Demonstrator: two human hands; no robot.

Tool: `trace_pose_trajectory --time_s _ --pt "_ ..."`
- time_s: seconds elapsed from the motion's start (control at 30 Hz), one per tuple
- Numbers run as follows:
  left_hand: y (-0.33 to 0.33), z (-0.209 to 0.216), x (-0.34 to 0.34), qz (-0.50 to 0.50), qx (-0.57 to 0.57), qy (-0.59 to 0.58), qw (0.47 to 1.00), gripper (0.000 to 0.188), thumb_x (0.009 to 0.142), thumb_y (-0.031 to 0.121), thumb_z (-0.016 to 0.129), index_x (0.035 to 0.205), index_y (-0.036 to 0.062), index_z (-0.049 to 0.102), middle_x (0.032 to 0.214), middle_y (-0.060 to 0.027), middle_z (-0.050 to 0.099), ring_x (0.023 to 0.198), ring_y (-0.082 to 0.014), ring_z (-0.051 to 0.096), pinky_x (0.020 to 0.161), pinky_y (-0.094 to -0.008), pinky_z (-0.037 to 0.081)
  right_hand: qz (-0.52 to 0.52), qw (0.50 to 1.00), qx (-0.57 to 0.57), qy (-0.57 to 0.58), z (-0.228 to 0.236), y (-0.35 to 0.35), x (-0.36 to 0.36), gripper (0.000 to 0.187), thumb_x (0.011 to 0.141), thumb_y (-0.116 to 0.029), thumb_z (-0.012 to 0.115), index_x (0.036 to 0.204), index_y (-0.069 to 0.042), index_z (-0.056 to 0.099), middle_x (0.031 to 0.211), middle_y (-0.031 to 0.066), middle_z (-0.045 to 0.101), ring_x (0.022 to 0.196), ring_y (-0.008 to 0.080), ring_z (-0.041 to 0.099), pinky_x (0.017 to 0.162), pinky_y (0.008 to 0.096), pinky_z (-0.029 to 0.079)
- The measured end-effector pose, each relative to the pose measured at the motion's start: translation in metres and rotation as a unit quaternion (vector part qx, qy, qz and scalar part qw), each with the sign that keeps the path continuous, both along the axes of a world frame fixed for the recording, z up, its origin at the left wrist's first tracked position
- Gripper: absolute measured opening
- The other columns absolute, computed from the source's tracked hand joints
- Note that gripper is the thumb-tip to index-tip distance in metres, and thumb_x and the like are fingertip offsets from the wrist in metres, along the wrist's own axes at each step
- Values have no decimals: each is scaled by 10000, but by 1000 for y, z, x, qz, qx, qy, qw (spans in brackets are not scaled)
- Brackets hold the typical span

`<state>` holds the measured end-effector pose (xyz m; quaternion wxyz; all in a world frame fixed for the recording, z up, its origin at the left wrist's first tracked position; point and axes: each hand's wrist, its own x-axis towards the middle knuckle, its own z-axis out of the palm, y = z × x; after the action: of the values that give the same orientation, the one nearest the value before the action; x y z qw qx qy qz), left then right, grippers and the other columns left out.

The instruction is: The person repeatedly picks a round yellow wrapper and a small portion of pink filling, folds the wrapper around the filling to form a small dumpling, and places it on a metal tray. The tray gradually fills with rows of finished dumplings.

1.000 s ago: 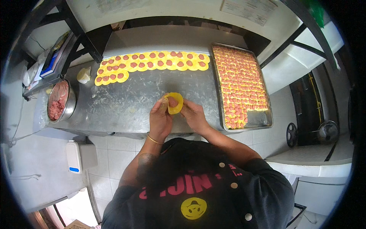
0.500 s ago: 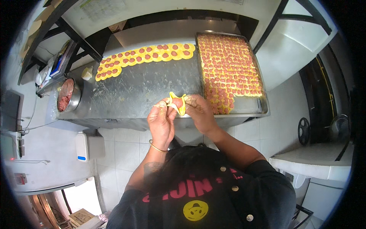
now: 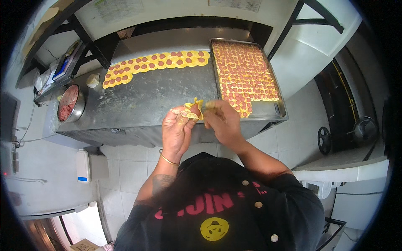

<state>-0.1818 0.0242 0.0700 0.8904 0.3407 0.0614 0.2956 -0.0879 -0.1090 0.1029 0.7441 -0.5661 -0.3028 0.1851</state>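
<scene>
A yellow dumpling (image 3: 194, 109) with pink meat filling is held up in front of me, near the table's front edge. Its thin wrapper is folded up around the meat, with a wavy rim. My left hand (image 3: 178, 125) pinches it from the left between thumb and fingers. At its right edge, my right hand (image 3: 224, 123) has its fingers bent and closed on the wrapper, their tips slightly blurred. Beyond my hands, rows of flat yellow wrappers (image 3: 169, 62) overlap on the table, each with a ball of meat. A metal tray (image 3: 268, 109) packed with meat-topped dumplings lies at the right.
A steel bowl (image 3: 78, 109) of minced meat stands at the table's left end, with a small whitish lump (image 3: 93, 80) behind it. The dark tabletop (image 3: 146, 98) carries floury smears. Black shelf legs (image 3: 90, 44) rise at the back. A white bin (image 3: 83, 165) stands on the floor at left.
The wrapper's sides have been drawn up closer round the meat. My right hand has shifted slightly right against the dumpling. The whole view has tilted a little.
</scene>
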Motion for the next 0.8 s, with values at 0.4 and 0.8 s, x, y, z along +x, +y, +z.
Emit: trace_pose_trajectory --time_s 0.4,0.8 --pt "27 5 -10 1 135 -41 990 102 1036 7 578 1118 -4 637 1243 -173 679 1125 -275 699 989 -434 579 -221 916 -70 -329 10 28 -44 194 838 -67 794 978 -19 669 833 84 676 675 163 622 617 305 504" --pt "19 -14 26 -145 18 -9 989 222 1042 59 578 1251 3 624 1165 -93 718 1056 -204 702 936 -335 571 -179 971 -77 -141 8 58 -22 652 792 -162 866 1358 5 588 1121 91 718 1016 160 684 912 330 548"
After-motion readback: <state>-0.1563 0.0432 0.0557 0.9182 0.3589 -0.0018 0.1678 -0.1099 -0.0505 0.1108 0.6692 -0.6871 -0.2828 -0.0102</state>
